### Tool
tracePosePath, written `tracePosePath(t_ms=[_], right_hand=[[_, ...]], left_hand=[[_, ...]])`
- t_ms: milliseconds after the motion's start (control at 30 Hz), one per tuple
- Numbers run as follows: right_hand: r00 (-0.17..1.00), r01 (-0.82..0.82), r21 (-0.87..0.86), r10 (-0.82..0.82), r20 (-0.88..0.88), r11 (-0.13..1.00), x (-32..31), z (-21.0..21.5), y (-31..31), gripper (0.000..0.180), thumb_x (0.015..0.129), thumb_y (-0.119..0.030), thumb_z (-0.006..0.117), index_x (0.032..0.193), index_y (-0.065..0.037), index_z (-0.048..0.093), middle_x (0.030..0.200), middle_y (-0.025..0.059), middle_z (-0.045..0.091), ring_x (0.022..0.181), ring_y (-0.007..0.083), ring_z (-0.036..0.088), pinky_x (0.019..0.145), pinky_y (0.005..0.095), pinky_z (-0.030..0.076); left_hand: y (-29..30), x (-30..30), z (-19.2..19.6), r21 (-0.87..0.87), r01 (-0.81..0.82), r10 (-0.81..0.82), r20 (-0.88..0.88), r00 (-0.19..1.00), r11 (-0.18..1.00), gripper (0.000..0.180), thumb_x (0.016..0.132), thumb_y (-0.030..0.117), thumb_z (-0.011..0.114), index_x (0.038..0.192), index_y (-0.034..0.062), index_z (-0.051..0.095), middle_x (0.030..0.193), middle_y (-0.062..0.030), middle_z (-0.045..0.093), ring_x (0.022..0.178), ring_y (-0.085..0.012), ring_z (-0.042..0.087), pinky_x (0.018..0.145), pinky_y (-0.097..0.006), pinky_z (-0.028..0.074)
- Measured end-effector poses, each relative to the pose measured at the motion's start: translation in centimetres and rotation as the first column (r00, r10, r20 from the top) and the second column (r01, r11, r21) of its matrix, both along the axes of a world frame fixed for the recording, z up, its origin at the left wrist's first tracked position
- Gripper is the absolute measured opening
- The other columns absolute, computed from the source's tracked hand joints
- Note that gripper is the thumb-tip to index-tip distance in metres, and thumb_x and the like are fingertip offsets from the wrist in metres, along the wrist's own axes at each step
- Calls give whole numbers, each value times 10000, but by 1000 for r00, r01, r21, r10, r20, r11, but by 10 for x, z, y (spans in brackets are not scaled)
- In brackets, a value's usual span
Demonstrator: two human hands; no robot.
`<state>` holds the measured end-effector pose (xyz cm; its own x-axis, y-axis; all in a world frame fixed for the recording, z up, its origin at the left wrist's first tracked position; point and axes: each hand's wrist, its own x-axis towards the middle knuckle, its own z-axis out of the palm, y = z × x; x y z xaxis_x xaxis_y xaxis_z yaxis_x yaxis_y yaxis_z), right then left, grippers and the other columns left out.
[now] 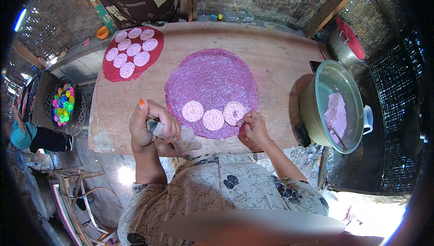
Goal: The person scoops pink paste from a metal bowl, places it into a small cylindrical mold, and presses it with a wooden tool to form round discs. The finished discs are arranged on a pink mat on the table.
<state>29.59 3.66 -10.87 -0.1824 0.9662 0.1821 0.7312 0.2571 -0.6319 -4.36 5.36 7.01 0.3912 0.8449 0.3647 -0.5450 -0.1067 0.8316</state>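
My left hand (156, 123) is closed around a limp, greyish piping bag (185, 143), whose lower end hangs over the table's near edge. An orange stain marks the thumb. At the near right of a round purple mesh mat (210, 74), my right hand (254, 128) pinches at the edge of a pink round (234, 113). This one has a ring-like outline with darker gaps inside; whether something small is between the fingertips is hidden. Beside it on the mat lie two fuller lacy pink rounds, one in the middle (213, 120) and one at left (192, 111).
A red mat (149, 60) with several pink rounds lies at the table's far left. On the right stand a large green basin (312, 106) holding pink dough (335, 115) and a metal pot (340, 51). A basket of colourful pieces (63, 103) and another person (25, 135) are at left.
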Motion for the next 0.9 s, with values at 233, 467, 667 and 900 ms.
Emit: tracePosePath(t_ms=[233,467,667,900], right_hand=[[1000,-12,-9,12,-4,1000,-4,-2,1,237,745,-25,611,887,-150,752,945,80,583,956,285,545,853,432,411],[998,-59,-13,59,-25,998,-12,2,5,288,774,-28,609,985,-160,752,986,92,579,962,304,540,853,436,399],[977,-127,53,116,176,990,-43,31,23,361,780,-42,632,1079,-207,748,1048,95,583,999,316,522,870,430,380],[931,-220,81,184,314,972,-25,32,25,394,765,-58,638,1118,-206,733,1103,92,590,1015,305,525,892,422,376]], left_hand=[[0,-5,-5,-45,59,-55,80,995,997,815,1055,505,182,552,-29,537,481,-169,507,393,-278,486,474,-401,444],[1,-6,-8,-55,71,-65,96,993,996,819,1052,516,185,553,-27,541,480,-166,506,392,-279,486,478,-399,445],[1,-3,-4,-6,45,-45,24,999,999,783,1054,507,179,543,9,500,439,-167,475,338,-275,434,441,-420,443],[-4,-2,-1,12,-11,11,-6,1000,1000,780,1053,519,153,528,43,478,418,-157,461,313,-265,417,422,-427,448]])
